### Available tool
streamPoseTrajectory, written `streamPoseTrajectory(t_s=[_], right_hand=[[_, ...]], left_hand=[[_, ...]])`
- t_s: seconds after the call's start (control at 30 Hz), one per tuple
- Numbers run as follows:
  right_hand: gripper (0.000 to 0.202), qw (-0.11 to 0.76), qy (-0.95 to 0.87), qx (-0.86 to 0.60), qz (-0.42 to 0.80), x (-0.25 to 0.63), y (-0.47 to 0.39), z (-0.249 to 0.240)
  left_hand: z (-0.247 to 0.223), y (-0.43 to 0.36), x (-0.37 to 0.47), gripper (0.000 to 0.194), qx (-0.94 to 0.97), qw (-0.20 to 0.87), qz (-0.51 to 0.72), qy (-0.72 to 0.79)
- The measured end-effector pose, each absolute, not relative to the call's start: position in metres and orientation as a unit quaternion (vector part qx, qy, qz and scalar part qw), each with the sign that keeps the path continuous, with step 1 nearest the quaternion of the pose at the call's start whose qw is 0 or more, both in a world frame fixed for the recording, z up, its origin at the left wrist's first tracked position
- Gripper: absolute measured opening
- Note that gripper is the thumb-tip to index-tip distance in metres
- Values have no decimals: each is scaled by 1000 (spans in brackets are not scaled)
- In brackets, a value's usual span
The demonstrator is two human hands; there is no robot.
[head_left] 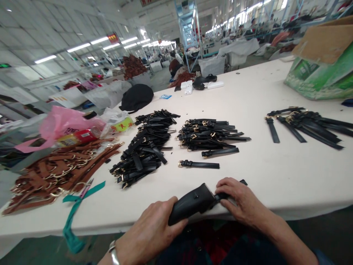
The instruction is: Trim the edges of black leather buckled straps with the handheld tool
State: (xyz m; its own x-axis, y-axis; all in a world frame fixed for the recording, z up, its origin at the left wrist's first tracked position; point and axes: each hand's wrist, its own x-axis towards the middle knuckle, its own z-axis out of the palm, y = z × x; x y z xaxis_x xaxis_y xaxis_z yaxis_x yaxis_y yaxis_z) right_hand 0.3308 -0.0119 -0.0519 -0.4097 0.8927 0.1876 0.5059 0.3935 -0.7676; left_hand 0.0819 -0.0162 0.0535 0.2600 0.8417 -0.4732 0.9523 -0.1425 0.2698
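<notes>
My left hand (pixel 157 224) is wrapped round a black handheld tool (pixel 191 202), shaped like a hair clipper with a small switch on its body. Its far end points right and meets a short black strap (pixel 219 197). My right hand (pixel 238 198) pinches this strap, and the strap's end sticks out past the fingers. The exact contact between tool and strap is hidden. Just beyond my hands lies a single black buckle strap (pixel 198 165) with a gold buckle. Behind it is a pile of similar straps (pixel 209 132), with a larger strap pile (pixel 146 143) to its left.
Brown straps with gold rings (pixel 60 169) lie at left, beside scissors (pixel 85 189) with teal cloth strips. More black straps (pixel 306 123) lie at right before a green carton (pixel 320 73). A black cap (pixel 137 97) and a pink bag (pixel 68 121) are farther back.
</notes>
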Motion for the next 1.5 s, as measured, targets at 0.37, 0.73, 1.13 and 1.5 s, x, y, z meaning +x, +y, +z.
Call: streamPoseTrajectory(t_s=[0.37, 0.73, 1.13, 1.5], right_hand=[[7, 296, -797, -509, 136, 317, -14, -43], [17, 350, -816, -429, 166, 323, -21, -59], [19, 347, -754, -479, 287, 325, -18, -52], [29, 359, -737, -476, 318, 329, -15, -57]], left_hand=[[51, -14, 57, 28, 735, 261, -40, 625], [54, -23, 54, 33, 752, 229, -108, 609], [81, -5, 96, 25, 806, 172, -213, 525], [103, 14, 140, 23, 812, 135, -294, 487]])
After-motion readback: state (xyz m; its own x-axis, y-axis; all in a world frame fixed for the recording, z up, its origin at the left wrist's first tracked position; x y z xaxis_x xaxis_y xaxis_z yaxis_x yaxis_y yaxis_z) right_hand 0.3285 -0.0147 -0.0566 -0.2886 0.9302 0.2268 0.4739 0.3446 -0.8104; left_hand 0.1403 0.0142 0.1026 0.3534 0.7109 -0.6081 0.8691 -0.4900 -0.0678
